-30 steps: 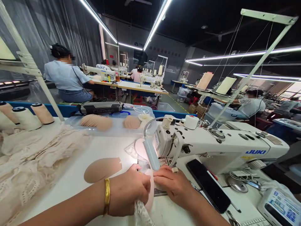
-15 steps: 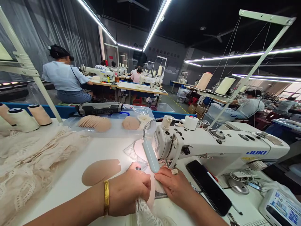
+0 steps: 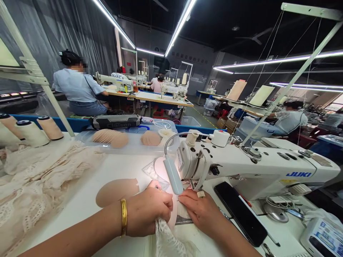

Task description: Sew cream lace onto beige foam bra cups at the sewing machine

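My left hand (image 3: 151,208), with a gold bangle at the wrist, is closed on white lace fabric (image 3: 170,241) that hangs down toward the table's front edge. My right hand (image 3: 199,208) lies beside the needle area of a white sewing machine (image 3: 241,160); its fingers are together, pressing on the edge of a pale pink pad piece (image 3: 174,210). More of the pink piece and some sheer lace show behind a lamp head (image 3: 173,176), which hides part of the needle area. A beige oval pad (image 3: 116,192) lies flat left of my left hand.
A pile of cream lace (image 3: 34,189) covers the table's left side. Behind stands a clear plastic tray (image 3: 128,150) with stacked beige pads. Thread cones (image 3: 32,134) stand at the left. A black phone (image 3: 238,210) lies right of my right hand. Co-workers sit at machines farther back.
The view has shifted slightly, so the scene sits a little further right. Both hands keep nearly the same place and grip at the machine.
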`<state>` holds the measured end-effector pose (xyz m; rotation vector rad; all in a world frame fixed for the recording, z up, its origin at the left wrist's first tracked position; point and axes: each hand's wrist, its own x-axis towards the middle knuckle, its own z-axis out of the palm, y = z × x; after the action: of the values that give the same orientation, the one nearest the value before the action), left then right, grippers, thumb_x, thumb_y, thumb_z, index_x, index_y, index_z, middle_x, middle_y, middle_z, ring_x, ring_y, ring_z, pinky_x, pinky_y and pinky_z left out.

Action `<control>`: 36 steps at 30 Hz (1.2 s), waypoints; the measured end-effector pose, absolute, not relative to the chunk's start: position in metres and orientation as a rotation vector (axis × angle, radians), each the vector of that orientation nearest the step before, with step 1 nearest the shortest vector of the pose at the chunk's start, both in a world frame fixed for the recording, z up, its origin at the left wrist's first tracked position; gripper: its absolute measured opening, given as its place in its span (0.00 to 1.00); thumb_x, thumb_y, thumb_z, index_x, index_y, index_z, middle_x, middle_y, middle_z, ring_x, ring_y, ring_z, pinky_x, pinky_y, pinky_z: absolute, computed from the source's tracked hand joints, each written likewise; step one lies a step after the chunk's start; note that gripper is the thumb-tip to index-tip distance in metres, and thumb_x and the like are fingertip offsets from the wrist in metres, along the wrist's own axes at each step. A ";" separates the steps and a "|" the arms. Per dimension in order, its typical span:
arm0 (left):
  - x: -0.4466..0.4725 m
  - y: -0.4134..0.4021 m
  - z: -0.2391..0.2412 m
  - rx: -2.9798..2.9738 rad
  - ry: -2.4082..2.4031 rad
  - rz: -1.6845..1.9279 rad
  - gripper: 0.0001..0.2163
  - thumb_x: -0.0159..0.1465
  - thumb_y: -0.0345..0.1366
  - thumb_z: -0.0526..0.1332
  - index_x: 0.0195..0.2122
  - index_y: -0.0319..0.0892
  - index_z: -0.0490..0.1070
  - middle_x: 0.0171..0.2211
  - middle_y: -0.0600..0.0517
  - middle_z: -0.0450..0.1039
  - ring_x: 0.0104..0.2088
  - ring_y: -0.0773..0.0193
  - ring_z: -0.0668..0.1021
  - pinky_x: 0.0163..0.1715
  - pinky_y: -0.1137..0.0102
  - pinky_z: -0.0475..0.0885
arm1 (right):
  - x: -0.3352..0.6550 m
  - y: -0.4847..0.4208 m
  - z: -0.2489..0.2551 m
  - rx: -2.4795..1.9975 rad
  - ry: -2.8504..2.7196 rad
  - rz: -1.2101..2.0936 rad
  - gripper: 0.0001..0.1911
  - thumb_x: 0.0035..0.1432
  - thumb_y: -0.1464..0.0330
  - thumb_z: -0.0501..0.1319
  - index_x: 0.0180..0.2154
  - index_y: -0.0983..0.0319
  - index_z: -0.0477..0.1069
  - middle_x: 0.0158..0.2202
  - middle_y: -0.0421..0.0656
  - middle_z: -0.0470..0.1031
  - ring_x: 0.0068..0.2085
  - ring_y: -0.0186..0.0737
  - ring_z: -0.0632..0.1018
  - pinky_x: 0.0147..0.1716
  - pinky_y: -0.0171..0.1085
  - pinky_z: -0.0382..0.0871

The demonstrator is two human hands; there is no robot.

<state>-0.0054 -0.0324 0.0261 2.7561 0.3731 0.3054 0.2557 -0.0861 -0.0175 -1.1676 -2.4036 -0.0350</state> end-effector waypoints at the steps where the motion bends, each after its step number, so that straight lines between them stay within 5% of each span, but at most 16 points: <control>1: -0.005 -0.031 0.026 2.756 0.381 0.311 0.06 0.59 0.28 0.68 0.30 0.48 0.80 0.43 0.58 0.82 0.36 0.61 0.81 0.53 0.57 0.61 | 0.256 -0.086 -0.017 -1.169 -2.404 -0.027 0.19 0.66 0.80 0.56 0.49 0.54 0.78 0.49 0.42 0.85 0.46 0.43 0.82 0.51 0.39 0.75; 9: -0.004 -0.018 0.023 2.834 0.404 0.392 0.07 0.58 0.25 0.66 0.30 0.46 0.77 0.38 0.57 0.81 0.36 0.60 0.80 0.51 0.59 0.64 | 0.257 -0.085 -0.018 -1.072 -2.386 -0.017 0.19 0.66 0.81 0.55 0.49 0.55 0.75 0.47 0.43 0.85 0.43 0.42 0.82 0.50 0.40 0.74; 22: -0.002 -0.020 0.017 3.076 0.274 0.375 0.14 0.42 0.17 0.57 0.25 0.42 0.58 0.28 0.58 0.77 0.31 0.60 0.77 0.49 0.55 0.64 | 0.244 -0.104 0.013 -0.851 -2.478 0.181 0.16 0.65 0.81 0.54 0.44 0.57 0.72 0.41 0.38 0.83 0.40 0.42 0.76 0.38 0.39 0.66; 27: 0.000 -0.018 0.015 3.136 0.323 0.387 0.14 0.44 0.17 0.57 0.25 0.43 0.59 0.28 0.57 0.76 0.31 0.61 0.76 0.48 0.55 0.66 | 0.247 -0.103 0.006 -0.952 -2.459 0.124 0.17 0.64 0.81 0.54 0.45 0.56 0.73 0.41 0.39 0.83 0.40 0.43 0.78 0.38 0.39 0.69; 33: 0.004 -0.019 -0.002 3.137 0.375 0.605 0.12 0.53 0.18 0.59 0.26 0.43 0.61 0.29 0.54 0.76 0.30 0.60 0.76 0.46 0.56 0.67 | 0.254 -0.096 -0.008 -0.988 -2.364 0.030 0.19 0.65 0.80 0.55 0.49 0.55 0.73 0.44 0.40 0.85 0.41 0.43 0.82 0.52 0.45 0.73; 36: 0.009 -0.022 -0.010 3.138 0.477 0.663 0.12 0.59 0.20 0.59 0.27 0.44 0.62 0.30 0.52 0.76 0.31 0.59 0.76 0.46 0.58 0.69 | 0.258 -0.093 -0.010 -1.052 -2.319 -0.035 0.21 0.64 0.80 0.53 0.52 0.55 0.74 0.44 0.42 0.85 0.42 0.45 0.83 0.48 0.45 0.77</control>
<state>0.0085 -0.0220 -0.0097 3.1376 0.4773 0.6629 0.2583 -0.0926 -0.0099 -1.0519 -2.3187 -0.0345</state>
